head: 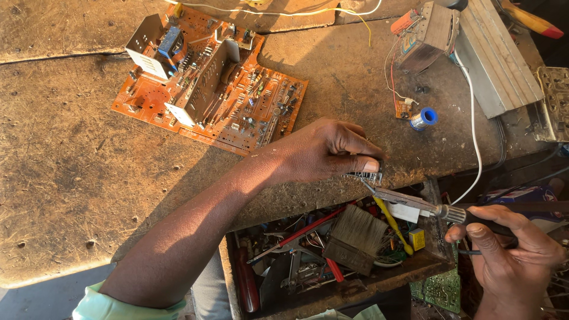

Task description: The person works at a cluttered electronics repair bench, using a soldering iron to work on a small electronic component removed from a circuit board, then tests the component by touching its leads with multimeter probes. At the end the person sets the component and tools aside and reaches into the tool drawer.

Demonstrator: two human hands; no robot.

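Presently, left hand [323, 151] pinches a small toothed component [365, 176] at the worktop [77, 136] edge; fingers hide most of it. Right hand [512, 252], partly cut off, grips a soldering iron [415, 204], tip touching the component.

A big old wooden desk [71, 148] fills most of the view. Its brown top is rough, scratched and cracked. Warm sunlight falls across it and makes long dark shadows. An open drawer [355, 284] sticks out from its front edge.
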